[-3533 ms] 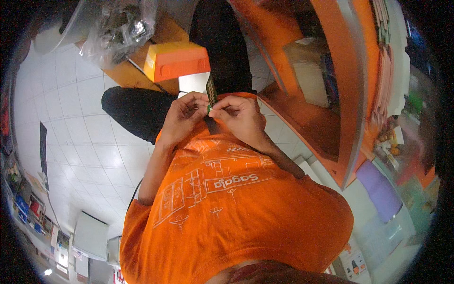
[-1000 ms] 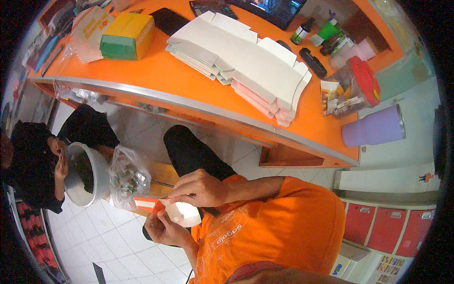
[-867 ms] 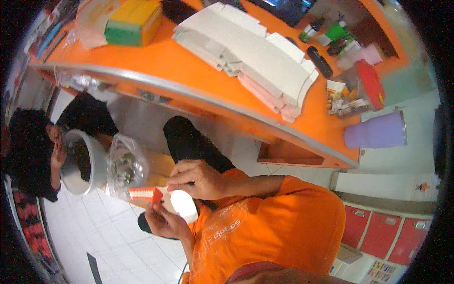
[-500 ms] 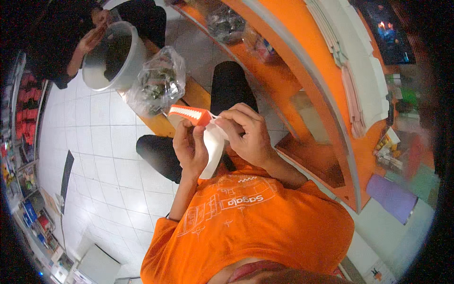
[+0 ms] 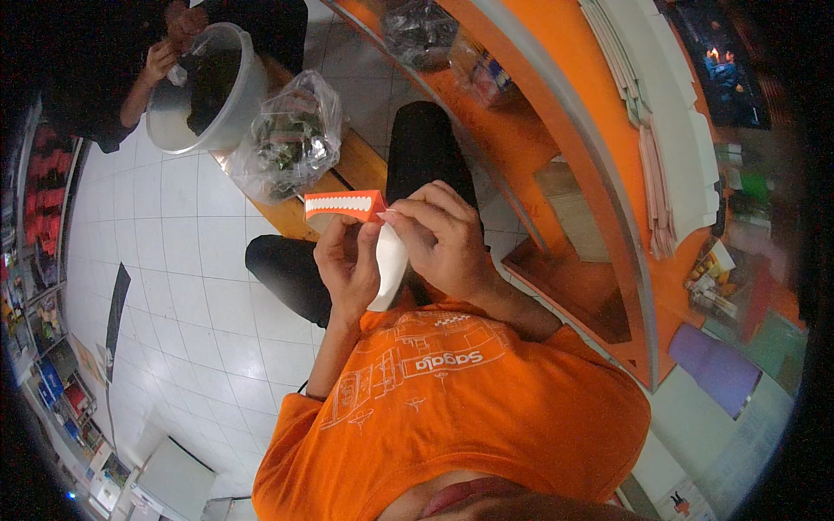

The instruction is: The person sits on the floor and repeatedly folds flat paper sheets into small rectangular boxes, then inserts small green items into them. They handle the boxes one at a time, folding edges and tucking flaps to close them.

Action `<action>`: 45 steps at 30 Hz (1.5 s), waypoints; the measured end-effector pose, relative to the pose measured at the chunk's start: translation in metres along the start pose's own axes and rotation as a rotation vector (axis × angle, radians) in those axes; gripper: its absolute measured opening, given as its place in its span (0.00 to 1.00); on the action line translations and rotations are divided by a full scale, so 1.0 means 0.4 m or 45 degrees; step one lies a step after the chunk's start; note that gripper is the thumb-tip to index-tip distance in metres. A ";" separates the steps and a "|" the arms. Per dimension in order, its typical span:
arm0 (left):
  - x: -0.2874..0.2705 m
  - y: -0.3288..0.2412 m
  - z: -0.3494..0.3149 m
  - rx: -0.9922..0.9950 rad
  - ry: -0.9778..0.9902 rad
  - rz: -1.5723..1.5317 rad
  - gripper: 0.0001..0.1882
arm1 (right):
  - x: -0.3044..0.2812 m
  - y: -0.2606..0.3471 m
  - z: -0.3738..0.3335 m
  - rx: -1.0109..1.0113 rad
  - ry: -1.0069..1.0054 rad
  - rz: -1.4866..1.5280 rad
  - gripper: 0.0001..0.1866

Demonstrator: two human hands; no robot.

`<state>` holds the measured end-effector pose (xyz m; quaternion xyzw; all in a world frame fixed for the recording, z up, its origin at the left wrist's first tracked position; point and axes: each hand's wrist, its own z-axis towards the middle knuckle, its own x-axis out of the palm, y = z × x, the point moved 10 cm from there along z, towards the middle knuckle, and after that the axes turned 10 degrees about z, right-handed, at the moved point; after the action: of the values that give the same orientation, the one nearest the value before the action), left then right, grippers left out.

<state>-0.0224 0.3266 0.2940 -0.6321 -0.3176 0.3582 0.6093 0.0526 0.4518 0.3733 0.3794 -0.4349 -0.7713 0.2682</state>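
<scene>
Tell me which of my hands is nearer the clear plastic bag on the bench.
Left. The left hand sits just below the bag; the right hand is farther right.

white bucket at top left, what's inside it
The white bucket holds a dark heap that fills much of it; what the pieces are is too dim to tell. Another person's hand at its rim covers part of the inside. The bottom is hidden.

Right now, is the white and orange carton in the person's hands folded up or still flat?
Flat: the carton is a thin unassembled sheet pinched between left hand and right hand.
</scene>
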 end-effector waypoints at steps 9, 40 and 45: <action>-0.015 0.003 0.008 -0.035 -0.075 -0.020 0.05 | -0.015 -0.011 0.006 -0.012 0.025 0.037 0.04; -0.010 -0.020 -0.022 0.265 -0.285 0.310 0.12 | -0.040 0.038 -0.044 -0.132 -0.132 0.140 0.06; 0.007 -0.026 -0.018 0.136 -0.153 0.020 0.15 | -0.064 0.059 -0.044 -0.158 -0.208 0.107 0.06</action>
<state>-0.0142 0.3257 0.3042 -0.5784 -0.3290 0.4166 0.6194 0.0834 0.4513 0.3970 0.2792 -0.4223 -0.8133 0.2869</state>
